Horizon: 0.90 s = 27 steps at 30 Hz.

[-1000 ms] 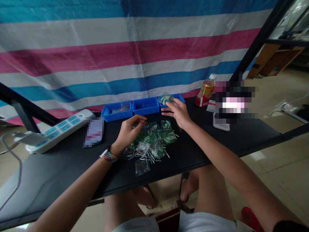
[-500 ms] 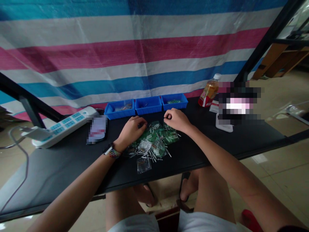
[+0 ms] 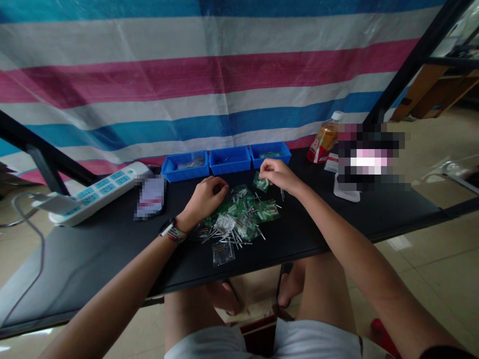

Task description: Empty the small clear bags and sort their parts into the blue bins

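A heap of small clear and green-tinted plastic packets (image 3: 234,212) lies on the black table, mixed with thin silvery metal rods (image 3: 234,235). My right hand (image 3: 279,174) pinches one green packet (image 3: 261,182) just above the far right of the heap. A few loose rods (image 3: 282,194) show below that hand. At the heap's left edge rests my left hand (image 3: 205,199), its fingers curled in toward the thumb; whatever is between the fingertips is hidden. One clear packet (image 3: 223,253) with brass-coloured pieces lies at the heap's near side.
Three blue bins stand in a row behind the heap: left (image 3: 185,174), middle (image 3: 230,167) and right (image 3: 269,155). A power strip (image 3: 101,194) and a phone (image 3: 150,197) lie to the left. On the right are a drink bottle (image 3: 325,139) and a white object (image 3: 346,193).
My right hand has moved slightly right and now has a green packet in its fingers, lifted off the heap. Loose rods have appeared beneath it. The left hand has stayed nearly in place.
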Each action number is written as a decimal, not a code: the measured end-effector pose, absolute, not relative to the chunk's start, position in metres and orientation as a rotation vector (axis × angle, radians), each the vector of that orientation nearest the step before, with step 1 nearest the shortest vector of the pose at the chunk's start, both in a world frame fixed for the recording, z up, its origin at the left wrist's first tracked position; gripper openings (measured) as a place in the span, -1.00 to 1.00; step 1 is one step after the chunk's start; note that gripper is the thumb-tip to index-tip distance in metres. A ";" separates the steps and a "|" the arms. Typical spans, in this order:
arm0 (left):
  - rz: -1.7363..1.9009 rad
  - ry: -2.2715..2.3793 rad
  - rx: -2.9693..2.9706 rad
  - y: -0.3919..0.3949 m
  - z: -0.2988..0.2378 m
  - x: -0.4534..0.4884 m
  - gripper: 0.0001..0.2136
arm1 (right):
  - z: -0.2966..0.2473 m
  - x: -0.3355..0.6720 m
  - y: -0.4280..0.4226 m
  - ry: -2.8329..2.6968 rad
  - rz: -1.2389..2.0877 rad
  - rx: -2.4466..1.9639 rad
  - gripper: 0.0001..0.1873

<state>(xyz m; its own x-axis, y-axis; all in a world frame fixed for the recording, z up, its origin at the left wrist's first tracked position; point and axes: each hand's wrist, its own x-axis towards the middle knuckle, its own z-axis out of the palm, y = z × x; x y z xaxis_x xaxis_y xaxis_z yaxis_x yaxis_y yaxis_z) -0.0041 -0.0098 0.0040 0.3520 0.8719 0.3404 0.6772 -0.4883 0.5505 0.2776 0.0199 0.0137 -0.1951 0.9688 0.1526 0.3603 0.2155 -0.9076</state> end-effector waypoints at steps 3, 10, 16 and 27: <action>0.922 1.364 2.328 -0.013 0.007 -0.002 -0.72 | 0.013 0.271 0.018 -1.505 1.063 -1.105 -0.82; 1.003 1.189 2.192 -0.021 0.014 0.007 -0.67 | 0.008 0.240 0.000 -1.217 1.470 -0.802 -0.61; 1.144 1.114 1.869 -0.017 0.012 0.008 -0.62 | 0.006 0.231 -0.002 -1.268 1.564 -0.715 -0.63; 1.021 1.209 1.910 -0.026 0.021 0.009 -0.40 | 0.008 0.229 -0.006 -1.446 1.329 -0.774 -0.59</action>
<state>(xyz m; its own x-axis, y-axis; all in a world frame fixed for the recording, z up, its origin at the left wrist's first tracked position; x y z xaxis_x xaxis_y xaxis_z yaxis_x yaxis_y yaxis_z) 0.0091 -0.0263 0.0206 0.2719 0.9243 0.2678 0.4187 -0.3642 0.8319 0.2289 -0.0057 0.0078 -0.3105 0.9203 0.2380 -0.1595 0.1964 -0.9675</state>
